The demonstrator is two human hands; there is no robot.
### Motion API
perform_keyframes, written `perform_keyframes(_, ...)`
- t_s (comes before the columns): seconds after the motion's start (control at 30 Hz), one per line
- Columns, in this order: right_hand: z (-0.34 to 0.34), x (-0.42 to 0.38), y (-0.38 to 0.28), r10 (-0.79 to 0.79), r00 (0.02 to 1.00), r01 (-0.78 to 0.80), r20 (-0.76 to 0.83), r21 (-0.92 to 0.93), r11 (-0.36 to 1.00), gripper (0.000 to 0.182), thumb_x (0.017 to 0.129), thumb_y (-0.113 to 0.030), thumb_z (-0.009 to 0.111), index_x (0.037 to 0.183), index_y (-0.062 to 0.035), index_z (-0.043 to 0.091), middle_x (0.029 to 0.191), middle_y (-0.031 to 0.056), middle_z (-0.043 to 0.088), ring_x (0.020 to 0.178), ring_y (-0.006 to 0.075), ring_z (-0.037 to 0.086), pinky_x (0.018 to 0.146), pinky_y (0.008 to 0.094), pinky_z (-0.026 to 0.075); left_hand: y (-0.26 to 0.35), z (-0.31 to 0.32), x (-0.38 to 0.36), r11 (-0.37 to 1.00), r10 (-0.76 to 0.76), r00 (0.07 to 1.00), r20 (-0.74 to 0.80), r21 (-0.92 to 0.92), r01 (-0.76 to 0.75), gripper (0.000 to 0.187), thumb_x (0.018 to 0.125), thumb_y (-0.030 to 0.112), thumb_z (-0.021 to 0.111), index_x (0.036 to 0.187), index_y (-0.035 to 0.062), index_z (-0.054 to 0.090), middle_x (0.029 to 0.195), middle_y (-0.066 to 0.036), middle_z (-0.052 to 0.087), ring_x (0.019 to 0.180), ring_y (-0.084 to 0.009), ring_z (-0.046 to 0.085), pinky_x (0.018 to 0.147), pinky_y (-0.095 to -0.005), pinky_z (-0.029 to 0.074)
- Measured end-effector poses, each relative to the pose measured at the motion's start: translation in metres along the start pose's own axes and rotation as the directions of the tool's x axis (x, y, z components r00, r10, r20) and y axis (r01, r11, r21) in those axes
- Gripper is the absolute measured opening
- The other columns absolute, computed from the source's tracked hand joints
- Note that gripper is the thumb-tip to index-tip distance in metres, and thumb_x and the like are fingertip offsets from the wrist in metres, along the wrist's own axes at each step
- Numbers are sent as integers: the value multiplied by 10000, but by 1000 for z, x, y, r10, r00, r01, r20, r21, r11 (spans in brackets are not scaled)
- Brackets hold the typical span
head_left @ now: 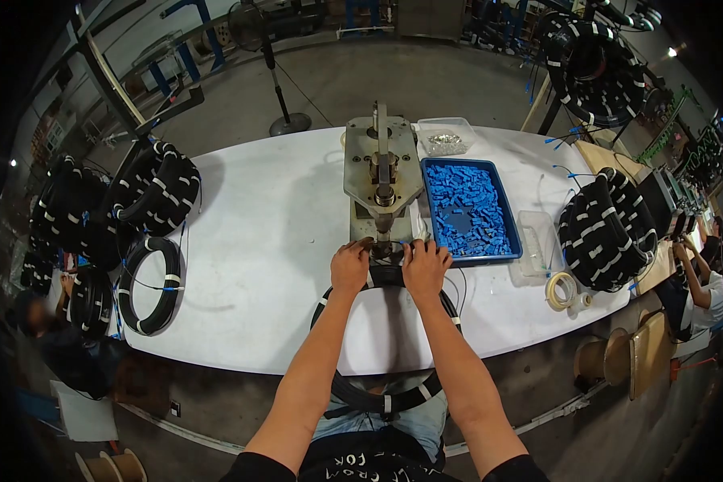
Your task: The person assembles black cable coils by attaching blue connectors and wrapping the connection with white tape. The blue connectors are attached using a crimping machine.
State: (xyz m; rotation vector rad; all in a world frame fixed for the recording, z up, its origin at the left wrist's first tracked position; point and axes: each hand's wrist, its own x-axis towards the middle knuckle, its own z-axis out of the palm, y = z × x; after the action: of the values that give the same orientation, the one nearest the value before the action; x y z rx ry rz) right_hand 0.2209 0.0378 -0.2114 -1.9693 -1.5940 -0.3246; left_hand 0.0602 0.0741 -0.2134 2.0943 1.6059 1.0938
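A metal hand press [383, 173] stands upright on the white table, its lever raised toward the far side. At its foot, my left hand [350, 267] is closed with bent fingers on the left of the ram. My right hand [426, 265] mirrors it on the right, close to the blue tray. A dark strand of cable seems to run between the fingertips under the ram; the fingers hide most of it. Below my hands a coil of black cable [410, 399] with white ties hangs over the table's near edge, resting by my lap.
A blue tray [516, 241] holds many blue connectors. Behind it sits a clear box [450, 127] of small parts; to its right are a clear container [533, 229] and tape rolls [561, 291]. Tied black coils [606, 229] flank both sides. Co-workers sit left and right.
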Motion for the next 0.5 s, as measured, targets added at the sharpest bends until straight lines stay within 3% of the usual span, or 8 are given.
perform_keyframes(0.5, -3, 1, -2, 51, 997, -51, 64, -2, 999, 391, 911, -460, 597, 928, -80, 687, 938, 110, 600, 935, 333, 502, 900, 497, 358, 4, -4, -1, 1000, 1, 1000, 6, 8, -1, 270, 855, 94, 562, 1074, 133, 714, 909, -141, 687, 831, -343, 637, 745, -437, 522)
